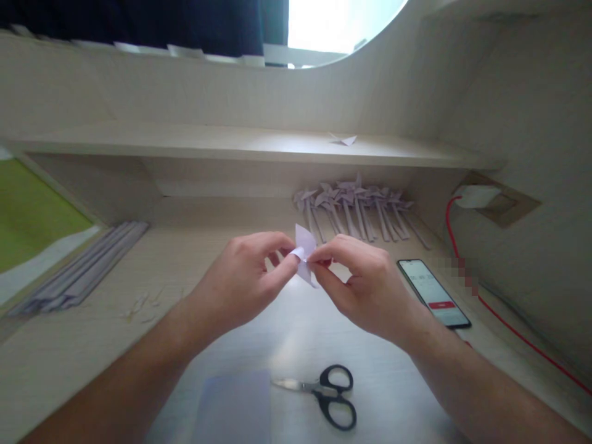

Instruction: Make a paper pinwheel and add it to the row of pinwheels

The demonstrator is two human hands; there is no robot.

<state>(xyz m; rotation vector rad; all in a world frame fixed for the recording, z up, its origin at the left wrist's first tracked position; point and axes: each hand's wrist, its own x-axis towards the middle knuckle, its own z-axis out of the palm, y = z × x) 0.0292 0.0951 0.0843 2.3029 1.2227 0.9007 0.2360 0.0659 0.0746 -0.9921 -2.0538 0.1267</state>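
Above the middle of the desk my left hand (245,280) and my right hand (365,283) meet, fingertips pinched on a small folded piece of white paper (305,242). Part of the paper sticks up between the fingers and a corner hangs below them. Both hands are closed on it. A sheet of pale lilac paper (234,407) lies on the desk near me, below the left forearm. Black-handled scissors (324,394) lie just right of that sheet, blades pointing left.
A row of several finished paper pinwheels on sticks (356,206) lies at the back under the shelf. A bundle of paper sticks (78,271) lies at left. A phone (433,292) with a red cable (509,327) rests at right. One folded paper (343,139) sits on the shelf.
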